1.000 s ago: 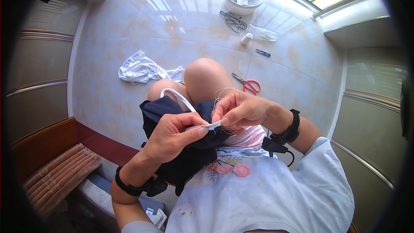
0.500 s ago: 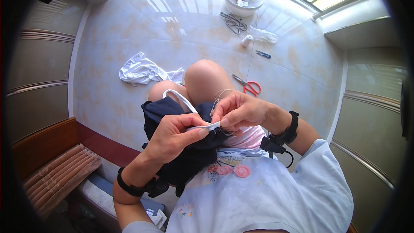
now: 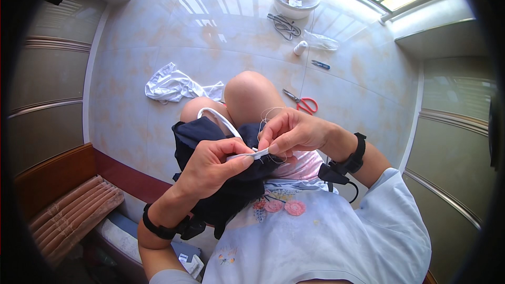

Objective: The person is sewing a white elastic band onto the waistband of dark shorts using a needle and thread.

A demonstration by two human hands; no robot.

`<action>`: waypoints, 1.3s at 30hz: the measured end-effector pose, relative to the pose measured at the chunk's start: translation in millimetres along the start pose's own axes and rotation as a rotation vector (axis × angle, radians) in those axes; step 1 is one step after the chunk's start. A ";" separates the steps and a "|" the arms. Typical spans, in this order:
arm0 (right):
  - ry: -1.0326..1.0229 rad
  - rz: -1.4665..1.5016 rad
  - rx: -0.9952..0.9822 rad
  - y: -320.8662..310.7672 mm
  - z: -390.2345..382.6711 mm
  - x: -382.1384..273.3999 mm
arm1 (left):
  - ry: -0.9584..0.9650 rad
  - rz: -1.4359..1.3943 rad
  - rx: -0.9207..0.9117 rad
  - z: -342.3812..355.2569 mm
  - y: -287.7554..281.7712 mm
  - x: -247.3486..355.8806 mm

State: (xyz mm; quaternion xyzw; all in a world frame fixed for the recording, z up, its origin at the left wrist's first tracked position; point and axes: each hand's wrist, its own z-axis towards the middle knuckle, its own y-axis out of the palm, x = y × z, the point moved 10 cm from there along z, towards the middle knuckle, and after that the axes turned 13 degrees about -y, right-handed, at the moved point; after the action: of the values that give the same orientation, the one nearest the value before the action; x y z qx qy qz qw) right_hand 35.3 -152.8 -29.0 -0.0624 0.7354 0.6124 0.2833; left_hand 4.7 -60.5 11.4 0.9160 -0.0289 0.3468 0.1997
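Over my lap lies a dark navy cloth [image 3: 226,189]. A white elastic band [image 3: 223,121] loops up from it past my knees, and a short stretch of the band runs between my two hands. My left hand [image 3: 213,165] pinches the band between thumb and fingers. Close beside it, my right hand [image 3: 294,135] grips the other end of that stretch with thumb and forefinger. Loose pale thread [image 3: 269,113] curls above and below my right fingers. Whether a needle is between them is too small to make out.
Red-handled scissors [image 3: 305,105] lie beyond my right hand, with small blue thread snips [image 3: 321,64], a white thread spool [image 3: 300,48] and a grey cord [image 3: 284,26] farther off. A white basin [image 3: 296,10] stands at the back. White cloth [image 3: 176,85] lies left of my knees.
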 end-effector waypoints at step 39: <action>-0.879 -1.430 0.049 53.5 -12.3 -81.8 | -0.003 -0.135 0.098 0.7 -25.8 -4.6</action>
State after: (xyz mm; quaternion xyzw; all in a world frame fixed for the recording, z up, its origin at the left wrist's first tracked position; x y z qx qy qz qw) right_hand 75.7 -172.1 58.7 -0.2630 0.3545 0.2378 0.8652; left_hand 6.6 -37.5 -1.0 0.9250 0.0495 0.3322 0.1774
